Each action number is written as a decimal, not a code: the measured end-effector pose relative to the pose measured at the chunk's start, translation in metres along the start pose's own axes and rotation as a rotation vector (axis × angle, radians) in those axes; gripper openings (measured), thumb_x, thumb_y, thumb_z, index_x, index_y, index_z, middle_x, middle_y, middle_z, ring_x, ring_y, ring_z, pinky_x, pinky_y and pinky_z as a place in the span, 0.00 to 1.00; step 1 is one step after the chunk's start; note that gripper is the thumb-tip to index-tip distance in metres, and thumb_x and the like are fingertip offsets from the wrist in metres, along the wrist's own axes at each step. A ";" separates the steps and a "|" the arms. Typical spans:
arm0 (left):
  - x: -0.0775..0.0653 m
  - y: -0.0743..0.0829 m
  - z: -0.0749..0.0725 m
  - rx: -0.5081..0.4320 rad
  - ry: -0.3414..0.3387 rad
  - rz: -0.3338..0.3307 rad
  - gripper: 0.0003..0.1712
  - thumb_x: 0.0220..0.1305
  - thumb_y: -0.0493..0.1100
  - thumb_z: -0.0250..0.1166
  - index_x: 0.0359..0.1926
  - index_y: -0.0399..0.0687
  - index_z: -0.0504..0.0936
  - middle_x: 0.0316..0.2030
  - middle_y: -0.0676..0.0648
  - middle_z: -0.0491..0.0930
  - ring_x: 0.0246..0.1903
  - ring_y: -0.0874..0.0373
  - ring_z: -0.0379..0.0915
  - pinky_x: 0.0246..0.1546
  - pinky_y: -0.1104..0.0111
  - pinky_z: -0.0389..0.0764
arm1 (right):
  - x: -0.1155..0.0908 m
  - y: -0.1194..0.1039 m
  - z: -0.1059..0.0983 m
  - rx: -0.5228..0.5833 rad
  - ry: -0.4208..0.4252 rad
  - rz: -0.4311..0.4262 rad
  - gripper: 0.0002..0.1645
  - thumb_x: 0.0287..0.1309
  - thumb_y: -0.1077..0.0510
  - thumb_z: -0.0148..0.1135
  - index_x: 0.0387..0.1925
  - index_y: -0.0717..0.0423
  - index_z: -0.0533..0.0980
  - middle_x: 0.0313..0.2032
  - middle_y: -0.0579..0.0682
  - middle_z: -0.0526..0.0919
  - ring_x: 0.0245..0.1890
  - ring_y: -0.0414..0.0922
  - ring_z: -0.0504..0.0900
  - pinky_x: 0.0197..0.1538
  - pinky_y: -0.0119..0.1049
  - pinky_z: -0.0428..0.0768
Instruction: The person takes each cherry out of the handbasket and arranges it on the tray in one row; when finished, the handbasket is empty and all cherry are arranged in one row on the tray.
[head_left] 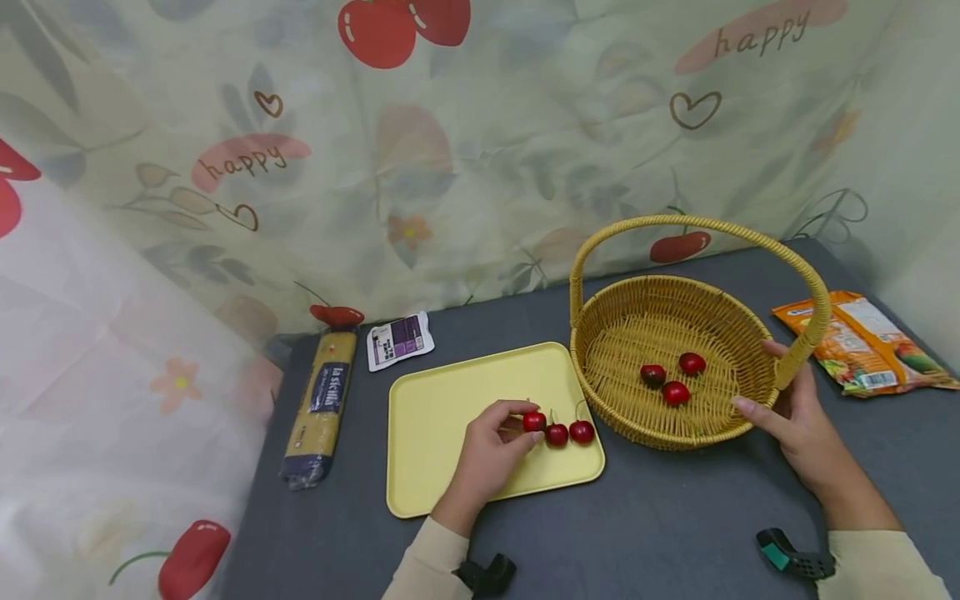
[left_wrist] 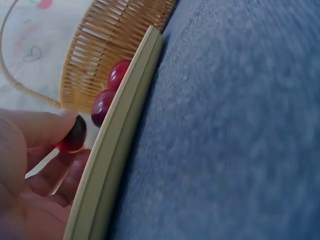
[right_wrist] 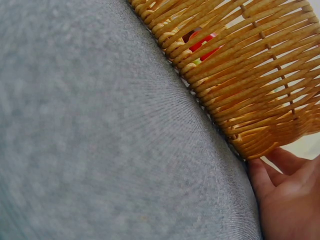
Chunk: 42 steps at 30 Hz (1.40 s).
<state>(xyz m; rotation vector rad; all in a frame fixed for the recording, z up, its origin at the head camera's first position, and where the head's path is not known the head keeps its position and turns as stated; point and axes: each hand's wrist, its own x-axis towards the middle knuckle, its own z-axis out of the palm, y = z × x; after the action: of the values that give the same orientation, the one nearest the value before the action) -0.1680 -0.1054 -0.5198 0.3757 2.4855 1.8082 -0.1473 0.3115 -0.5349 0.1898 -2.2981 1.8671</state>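
Observation:
My left hand (head_left: pixel 487 446) pinches a dark red cherry (head_left: pixel 534 422) between thumb and fingers, over the right part of a yellow tray (head_left: pixel 442 408). Just right of it, two more cherries with stems, one (head_left: pixel 557 435) beside the other (head_left: pixel 582 432), sit on the tray. In the left wrist view the held cherry (left_wrist: pixel 74 137) shows between the fingertips. A wicker basket (head_left: pixel 622 333) with a tall handle stands at the tray's right and has three cherries inside. My right hand (head_left: pixel 802 437) grips the basket's right side near the handle's foot, thumb over the rim.
A pack of spaghetti (head_left: pixel 318 417) lies left of the tray, with a small white and purple packet (head_left: pixel 401 340) behind it. An orange snack bag (head_left: pixel 866 343) lies right of the basket. Printed cloth (head_left: pixel 480 192) hangs along the table's back edge.

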 end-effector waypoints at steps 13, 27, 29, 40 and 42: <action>-0.007 -0.012 -0.005 0.212 -0.023 0.076 0.16 0.64 0.34 0.81 0.52 0.47 0.91 0.45 0.54 0.86 0.35 0.58 0.76 0.36 0.68 0.78 | 0.001 -0.002 0.001 0.008 -0.009 -0.002 0.51 0.78 0.71 0.58 0.87 0.42 0.43 0.77 0.62 0.51 0.69 0.40 0.66 0.57 0.19 0.69; -0.007 -0.012 -0.004 0.235 -0.030 0.078 0.17 0.64 0.36 0.81 0.53 0.49 0.91 0.47 0.55 0.86 0.39 0.57 0.78 0.37 0.67 0.78 | 0.001 0.000 0.001 0.040 -0.009 -0.005 0.51 0.78 0.71 0.58 0.87 0.43 0.44 0.76 0.62 0.51 0.68 0.41 0.68 0.57 0.18 0.71; -0.007 -0.012 -0.004 0.238 -0.030 0.078 0.18 0.64 0.36 0.81 0.54 0.49 0.91 0.47 0.55 0.86 0.39 0.57 0.78 0.38 0.67 0.78 | 0.001 0.000 0.001 0.050 -0.011 -0.008 0.51 0.77 0.71 0.57 0.87 0.43 0.44 0.76 0.62 0.52 0.67 0.41 0.68 0.57 0.18 0.71; -0.007 -0.013 -0.004 0.231 -0.020 0.101 0.20 0.64 0.37 0.82 0.56 0.48 0.90 0.47 0.55 0.84 0.43 0.57 0.79 0.39 0.67 0.79 | 0.001 0.000 0.001 0.039 -0.012 -0.006 0.51 0.78 0.71 0.57 0.87 0.43 0.44 0.75 0.62 0.52 0.67 0.41 0.68 0.57 0.19 0.70; -0.007 -0.013 -0.004 0.214 -0.012 0.098 0.19 0.66 0.39 0.81 0.57 0.48 0.90 0.47 0.55 0.84 0.43 0.57 0.79 0.40 0.66 0.80 | 0.001 0.000 0.001 0.029 -0.012 -0.006 0.51 0.78 0.70 0.58 0.87 0.43 0.44 0.75 0.62 0.52 0.67 0.41 0.68 0.57 0.19 0.70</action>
<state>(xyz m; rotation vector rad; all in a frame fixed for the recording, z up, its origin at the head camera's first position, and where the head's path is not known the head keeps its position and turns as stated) -0.1638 -0.1146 -0.5310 0.5242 2.7054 1.5673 -0.1485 0.3106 -0.5347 0.2114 -2.2769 1.9020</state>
